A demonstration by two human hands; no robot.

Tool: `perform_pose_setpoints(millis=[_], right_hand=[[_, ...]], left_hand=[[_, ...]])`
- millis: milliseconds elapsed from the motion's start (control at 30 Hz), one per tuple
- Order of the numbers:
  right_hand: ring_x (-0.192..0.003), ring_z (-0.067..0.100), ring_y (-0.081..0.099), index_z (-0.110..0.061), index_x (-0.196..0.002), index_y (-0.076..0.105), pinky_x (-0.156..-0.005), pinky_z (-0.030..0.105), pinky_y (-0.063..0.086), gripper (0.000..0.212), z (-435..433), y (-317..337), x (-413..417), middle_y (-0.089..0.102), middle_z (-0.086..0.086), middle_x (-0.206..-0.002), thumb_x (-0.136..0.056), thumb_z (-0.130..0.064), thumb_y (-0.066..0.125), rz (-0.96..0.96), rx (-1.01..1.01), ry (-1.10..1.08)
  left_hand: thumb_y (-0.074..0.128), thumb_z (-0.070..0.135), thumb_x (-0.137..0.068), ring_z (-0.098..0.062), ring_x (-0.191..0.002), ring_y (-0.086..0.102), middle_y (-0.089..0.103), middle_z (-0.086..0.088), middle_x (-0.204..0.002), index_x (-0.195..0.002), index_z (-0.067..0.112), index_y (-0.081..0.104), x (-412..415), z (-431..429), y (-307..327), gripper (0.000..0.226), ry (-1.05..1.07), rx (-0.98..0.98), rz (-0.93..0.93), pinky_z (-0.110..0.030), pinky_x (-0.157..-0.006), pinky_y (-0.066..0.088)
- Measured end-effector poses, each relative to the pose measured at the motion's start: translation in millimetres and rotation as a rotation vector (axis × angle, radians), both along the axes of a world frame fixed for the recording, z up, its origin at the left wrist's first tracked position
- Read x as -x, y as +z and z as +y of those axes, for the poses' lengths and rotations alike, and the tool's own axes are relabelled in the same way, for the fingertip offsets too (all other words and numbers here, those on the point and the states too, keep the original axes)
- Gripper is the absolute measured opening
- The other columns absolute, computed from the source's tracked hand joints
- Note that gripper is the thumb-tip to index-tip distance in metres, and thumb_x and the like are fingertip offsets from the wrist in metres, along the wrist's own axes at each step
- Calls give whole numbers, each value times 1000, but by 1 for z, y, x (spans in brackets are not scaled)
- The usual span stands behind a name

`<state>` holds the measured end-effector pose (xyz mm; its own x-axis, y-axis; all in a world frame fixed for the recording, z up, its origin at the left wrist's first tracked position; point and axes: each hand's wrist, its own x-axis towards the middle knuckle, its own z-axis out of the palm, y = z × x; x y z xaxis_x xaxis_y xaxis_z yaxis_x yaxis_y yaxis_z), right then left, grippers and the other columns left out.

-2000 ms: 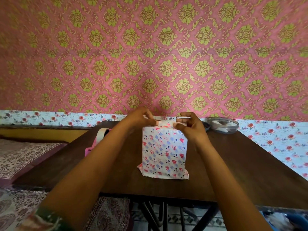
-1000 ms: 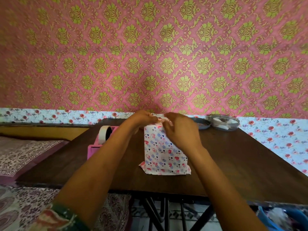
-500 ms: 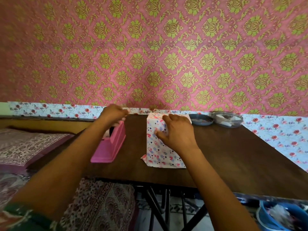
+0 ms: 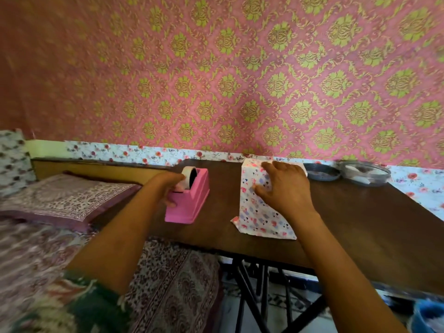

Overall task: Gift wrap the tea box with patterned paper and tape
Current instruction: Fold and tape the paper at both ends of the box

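1. The tea box (image 4: 254, 212) stands upright near the middle of the table (image 4: 360, 224), already sleeved in the patterned paper (image 4: 264, 222). The paper's lower edge flares loose onto the wood.
2. My right hand (image 4: 286, 188) lies spread and flat against the box's upper front. It grips nothing and only presses, I judge so that the folded top flap cannot spring open before tape goes on.
3. My left hand (image 4: 168, 186) is at the near end of the pink tape dispenser (image 4: 192, 200), just left of the box, below the tape roll (image 4: 188, 179). Blur hides whether my fingers pinch the tape end or merely rest there.
4. Two round dishes (image 4: 323, 172) sit behind to the right, clear of my work.
5. A patterned bed (image 4: 60, 195) lies to the left and a blue tub (image 4: 430, 316) is below the table. Nothing blocks the short path from dispenser to box.
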<state>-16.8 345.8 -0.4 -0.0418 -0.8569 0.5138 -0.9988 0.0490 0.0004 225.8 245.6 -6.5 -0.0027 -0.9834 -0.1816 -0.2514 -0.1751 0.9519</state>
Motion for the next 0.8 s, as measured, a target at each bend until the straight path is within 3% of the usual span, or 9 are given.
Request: perform_pose_setpoints(millis=[67, 133, 200, 267, 333, 433, 567, 667, 800], right_hand=[[-131, 25, 39, -24, -142, 33, -111, 37, 25, 63, -1, -1, 0, 42, 5, -144, -89, -55, 46, 5, 1, -4], [-130, 25, 40, -24, -142, 34, -111, 37, 25, 63, -3, -2, 0, 44, 5, -142, -88, -56, 46, 11, 6, -11], [-129, 25, 41, -24, -142, 34, -111, 38, 25, 64, -3, -3, 0, 44, 4, -142, -88, -56, 46, 8, 8, -15], [-129, 25, 41, -23, -142, 34, -111, 38, 26, 64, -4, -4, 1, 44, 4, -142, -88, -56, 46, 7, 13, -13], [-127, 25, 43, -23, -141, 35, -110, 38, 27, 63, -4, -5, 1, 46, 5, -140, -88, -55, 46, 7, 26, -9], [-127, 25, 43, -23, -140, 37, -111, 39, 26, 62, -6, -6, 2, 47, 5, -140, -88, -54, 47, -1, 40, -7], [-127, 26, 44, -22, -140, 38, -110, 39, 26, 62, -8, -7, 3, 48, 6, -139, -88, -54, 47, 0, 48, -15], [-126, 27, 45, -21, -139, 40, -110, 39, 26, 61, -8, -8, 2, 50, 7, -137, -88, -53, 49, -13, 65, -7], [-125, 27, 45, -20, -139, 41, -110, 39, 26, 61, -9, -10, 3, 50, 7, -136, -88, -51, 50, -11, 79, -4]], left_hand=[[53, 23, -93, -24, -75, 50, 50, -10, -92, -129, 2, 47, -3, 4, 0, 42, 10, 12, 54, -33, -36, 50], [51, 27, -94, -24, -74, 50, 47, -6, -86, -126, 5, 48, -1, 6, 3, 40, 45, -24, 24, -37, -38, 51], [48, 30, -95, -28, -90, 54, 52, -7, -97, -116, 8, 52, 3, 6, 9, 31, 83, -64, 64, -48, -55, 55], [44, 30, -96, -32, -116, 46, 51, -8, -111, -92, 9, 54, 7, 5, 13, 24, 133, -96, 194, -61, -84, 45], [43, 29, -96, -31, -122, 42, 50, -8, -110, -79, 12, 51, 8, 7, 9, 25, 176, -63, 295, -64, -97, 36], [52, 28, -93, -31, -116, 49, 58, -4, -99, -79, 12, 58, 5, 10, -9, 21, 237, 57, 365, -62, -95, 40], [61, 18, -88, -27, -109, 53, 58, -10, -106, -107, 2, 61, -2, 14, -39, 25, 304, 147, 415, -44, -85, 51], [64, 10, -84, -26, -101, 55, 61, -15, -104, -83, 4, 62, -4, 18, -57, 7, 308, 200, 359, -31, -72, 50], [67, 17, -83, -24, -95, 54, 60, -10, -100, -96, 7, 62, -7, 17, -72, 17, 317, 226, 227, -36, -81, 47]])
